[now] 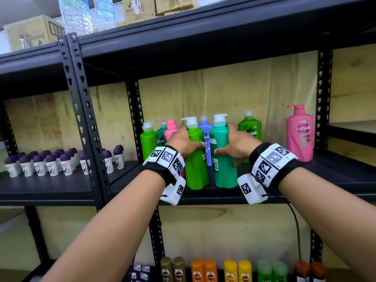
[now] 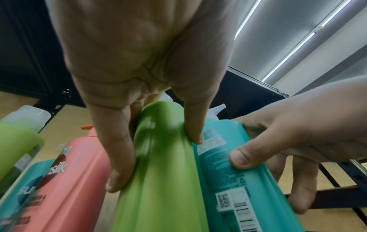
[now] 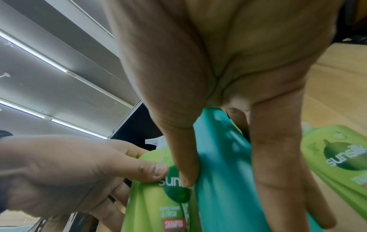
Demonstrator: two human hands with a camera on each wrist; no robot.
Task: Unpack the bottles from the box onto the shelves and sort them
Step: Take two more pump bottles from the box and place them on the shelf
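Two pump bottles stand side by side at the front of the middle shelf [image 1: 305, 192]. My left hand [image 1: 184, 142] grips the light green bottle [image 1: 196, 167] [image 2: 158, 180] [image 3: 155, 204], thumb on its right side and fingers on its left. My right hand [image 1: 237, 144] grips the teal bottle [image 1: 223, 161] [image 2: 244, 188] [image 3: 222, 172], thumb on its left side and fingers on its right. Behind them stand a blue bottle [image 1: 206, 131], a pink bottle [image 1: 170, 129] [image 2: 73, 180], a dark teal bottle [image 1: 161, 137] and green bottles [image 1: 148, 142] [image 1: 251, 127] [image 3: 337, 164]. No box is in view.
A large pink Sunsilk pump bottle [image 1: 300, 133] stands alone at the shelf's right. Purple-capped deodorant roll-ons [image 1: 50, 162] fill the left bay. Small coloured bottles [image 1: 238, 271] line the shelf below. Cartons [image 1: 30, 32] and water bottles [image 1: 75, 15] sit on top.
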